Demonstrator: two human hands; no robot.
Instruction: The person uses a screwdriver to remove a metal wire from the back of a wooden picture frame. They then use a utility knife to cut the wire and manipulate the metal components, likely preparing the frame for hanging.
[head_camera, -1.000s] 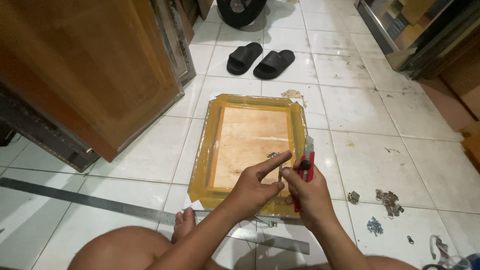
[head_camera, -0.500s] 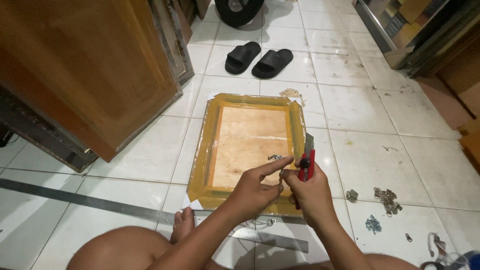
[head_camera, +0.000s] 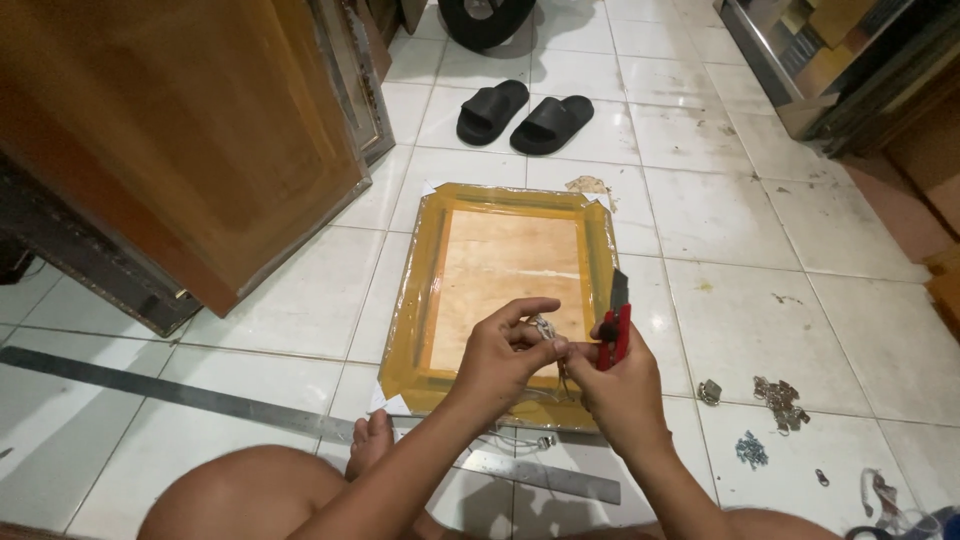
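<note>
Left hand (head_camera: 500, 352) pinches small metal bit (head_camera: 545, 330); right hand (head_camera: 622, 385) grips red cutter (head_camera: 612, 330), blade up, over wrapped frame (head_camera: 500, 290) on floor (head_camera: 780, 260).

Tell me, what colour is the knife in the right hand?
The utility knife has a red body and dark blade, seen in the head view.

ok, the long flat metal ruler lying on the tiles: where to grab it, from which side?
Judging from its pose, take the long flat metal ruler on its bare left stretch, from above, fingers pinching across the narrow width. It lies flat on the white tiled floor, so an edge needs tipping up first. Its right part runs under the person's leg and the yellow-wrapped rectangular frame.
</note>
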